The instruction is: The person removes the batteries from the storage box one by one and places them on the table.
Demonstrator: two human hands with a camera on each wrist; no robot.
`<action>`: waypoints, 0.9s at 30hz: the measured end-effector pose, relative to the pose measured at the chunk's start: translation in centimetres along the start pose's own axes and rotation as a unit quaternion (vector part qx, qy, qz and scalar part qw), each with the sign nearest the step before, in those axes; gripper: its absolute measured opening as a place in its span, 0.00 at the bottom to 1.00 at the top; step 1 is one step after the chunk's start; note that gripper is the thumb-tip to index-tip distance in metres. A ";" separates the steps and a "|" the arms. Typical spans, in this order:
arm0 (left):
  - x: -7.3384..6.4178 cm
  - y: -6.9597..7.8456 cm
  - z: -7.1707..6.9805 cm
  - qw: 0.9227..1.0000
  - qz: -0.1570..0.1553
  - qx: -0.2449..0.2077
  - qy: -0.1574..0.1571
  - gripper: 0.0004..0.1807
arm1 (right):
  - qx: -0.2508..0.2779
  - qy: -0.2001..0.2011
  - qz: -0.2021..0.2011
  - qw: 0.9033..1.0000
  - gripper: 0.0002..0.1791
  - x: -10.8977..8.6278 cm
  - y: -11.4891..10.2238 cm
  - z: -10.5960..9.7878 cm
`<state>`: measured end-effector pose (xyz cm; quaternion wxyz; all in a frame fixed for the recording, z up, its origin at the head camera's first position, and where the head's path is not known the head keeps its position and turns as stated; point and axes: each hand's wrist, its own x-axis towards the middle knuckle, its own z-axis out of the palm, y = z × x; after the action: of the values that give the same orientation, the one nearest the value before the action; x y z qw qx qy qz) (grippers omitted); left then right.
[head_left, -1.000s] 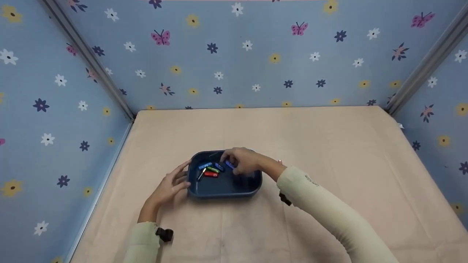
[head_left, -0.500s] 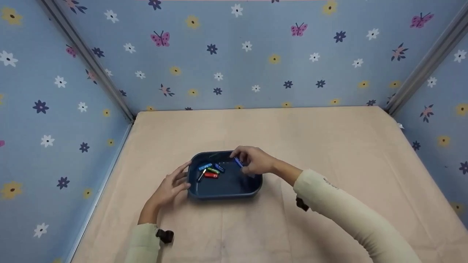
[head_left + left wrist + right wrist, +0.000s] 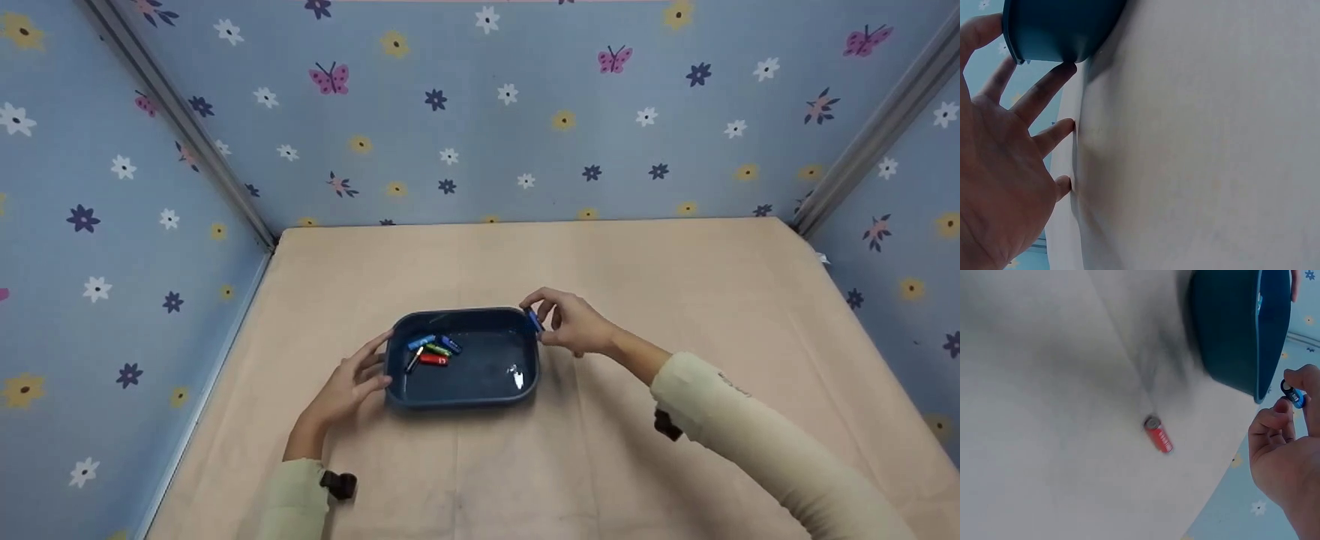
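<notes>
Over there on the table [image 3: 660,277] sits a tub [image 3: 461,403], batteries [image 3: 433,360] in its left half, left hand [image 3: 344,383] against its left end, right hand [image 3: 576,322] and a stray battery [image 3: 1159,435] to its right.

Tray [image 3: 465,386] navy; battery [image 3: 534,320] blue; cloth [image 3: 675,300] beige; wall [image 3: 495,45] light-blue, flowered.

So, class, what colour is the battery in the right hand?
The battery is blue, darker at one end; it shows best in the right wrist view.

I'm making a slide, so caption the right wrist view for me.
Right hand pinching a blue battery near the tub, with a red battery lying on the table.
</notes>
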<state>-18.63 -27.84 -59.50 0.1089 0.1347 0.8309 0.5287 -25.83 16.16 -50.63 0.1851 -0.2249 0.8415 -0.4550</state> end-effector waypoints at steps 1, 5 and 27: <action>0.0 0.0 0.0 1.000 0.000 0.000 0.001 0.43 | 0.005 0.001 0.004 1.000 0.32 -0.2 0.2 -0.3; 0.0 0.1 -0.1 1.000 -0.001 0.004 0.004 0.42 | 0.006 0.014 0.010 1.000 0.32 -1.3 1.3 -1.5; 0.1 0.2 0.1 1.000 -0.004 0.009 0.010 0.42 | 0.014 0.077 0.044 0.996 0.31 -4.3 6.8 -2.5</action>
<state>-18.65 -27.70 -59.36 0.1016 0.1275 0.8374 0.5217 -24.99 23.56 -54.65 0.1424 -0.1493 0.8557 -0.4746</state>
